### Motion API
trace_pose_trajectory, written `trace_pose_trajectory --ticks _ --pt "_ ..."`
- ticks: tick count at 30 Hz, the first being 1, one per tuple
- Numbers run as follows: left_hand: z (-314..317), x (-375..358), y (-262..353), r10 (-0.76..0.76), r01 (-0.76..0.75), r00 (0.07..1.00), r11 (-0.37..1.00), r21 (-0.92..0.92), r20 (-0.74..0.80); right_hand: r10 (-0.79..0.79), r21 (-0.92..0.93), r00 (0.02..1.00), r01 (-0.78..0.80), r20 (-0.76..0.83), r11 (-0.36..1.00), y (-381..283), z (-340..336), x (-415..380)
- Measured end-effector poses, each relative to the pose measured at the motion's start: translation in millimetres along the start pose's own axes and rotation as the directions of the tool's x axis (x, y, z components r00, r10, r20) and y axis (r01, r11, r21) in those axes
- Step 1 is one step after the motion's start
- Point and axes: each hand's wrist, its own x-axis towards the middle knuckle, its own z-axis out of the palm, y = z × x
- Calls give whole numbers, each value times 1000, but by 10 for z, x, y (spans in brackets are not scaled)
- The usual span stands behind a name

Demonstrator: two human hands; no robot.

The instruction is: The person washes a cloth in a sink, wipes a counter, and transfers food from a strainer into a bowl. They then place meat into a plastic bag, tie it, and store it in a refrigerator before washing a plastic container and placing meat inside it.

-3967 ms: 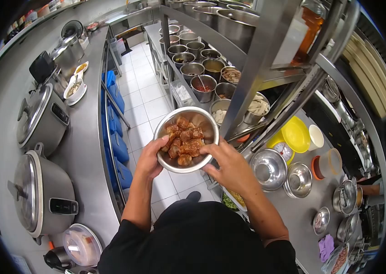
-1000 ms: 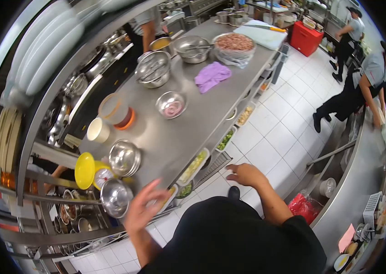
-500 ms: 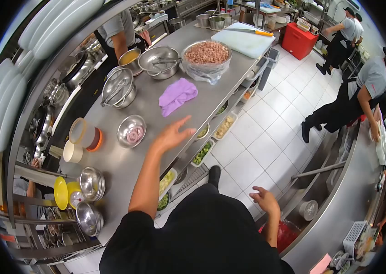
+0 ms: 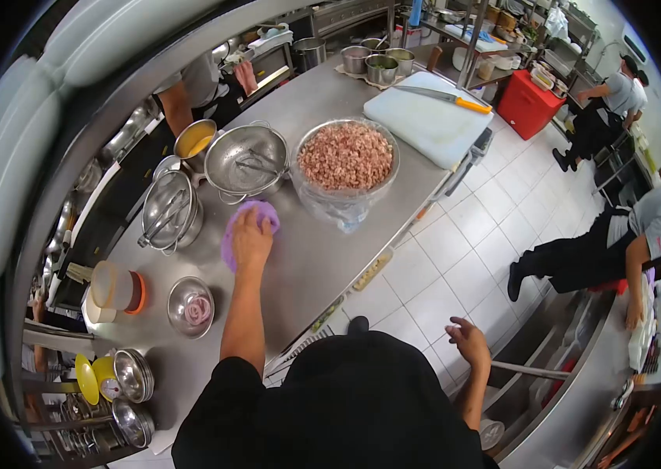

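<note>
Presently, head view: left hand down on purple cloth, fingers spread over it; cannot tell whether they pinch the fabric. Cloth lies on steel table, just below wide two-handled bowl, left of chopped meat. Right hand bare, loosely parted, fingers bent, out over tiled floor, well apart from table.

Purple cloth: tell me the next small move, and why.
Probably gather the purple cloth into the left hand: that hand lies over it on the steel table, no firm grip shows, and the right hand looks empty.
</note>
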Motion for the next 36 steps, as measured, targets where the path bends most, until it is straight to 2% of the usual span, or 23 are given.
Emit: trace_pose_trajectory --ticks 2,4,5,6,8,10,12,13,16,19,21,24,25,28,31,33,36 --pt "234 115 73 -108 203 963 894 -399 247 -67 64 997 65 34 996 -206 -121 411" --pt "394 160 411 -180 398 908 652 -645 379 -252 -2 967 252 34 968 -542 -256 914" --pt "392 104 710 -239 459 888 523 -718 393 -288 -19 956 289 51 957 -827 -332 1160" --pt "399 59 912 -294 502 862 382 -776 413 -402 45 915 401 16 915 -916 -329 1530" --pt "485 104 1083 -358 577 804 273 -770 475 -425 33 905 425 -12 904 -1510 -416 2088" --pt "590 148 1166 -383 645 740 166 -746 554 -578 58 811 583 -87 810 -1963 -419 2765" --pt "677 200 1147 -367 699 683 77 -710 632 -633 133 773 632 -36 764 -2561 -401 3332" --pt "725 171 1166 -405 691 680 78 -718 611 -652 154 758 645 -3 749 -2796 -338 3616" --pt "811 99 1321 -516 631 694 101 -769 502 -797 98 603 792 33 603 -3301 7 4321" --pt "749 -29 1568 -608 513 721 147 -846 332 -758 15 553 805 346 594 -3465 188 4550" --pt "552 -106 1865 -654 443 718 166 -881 238 -766 30 525 818 371 575 -3430 146 4566" --pt "410 -197 1861 -748 265 654 90 -960 110 -768 81 481 824 423 561 -3356 17 4492" --pt "334 -290 1845 -731 289 672 110 -951 120 -773 101 473 823 423 558 -3290 -58 4428" --pt "263 -218 2010 -736 175 676 141 -974 15 -723 137 512 764 465 630 -3048 -290 4145" --pt "126 55 2270 -718 148 695 79 -986 47 -418 161 698 406 582 900 -2985 -469 4257" --pt "112 230 2352 -592 253 805 274 -928 45 -604 154 605 629 519 762 -2906 -273 4404" --pt "151 520 2425 -551 378 822 332 -864 148 -690 67 487 790 535 610 -3001 17 4511"
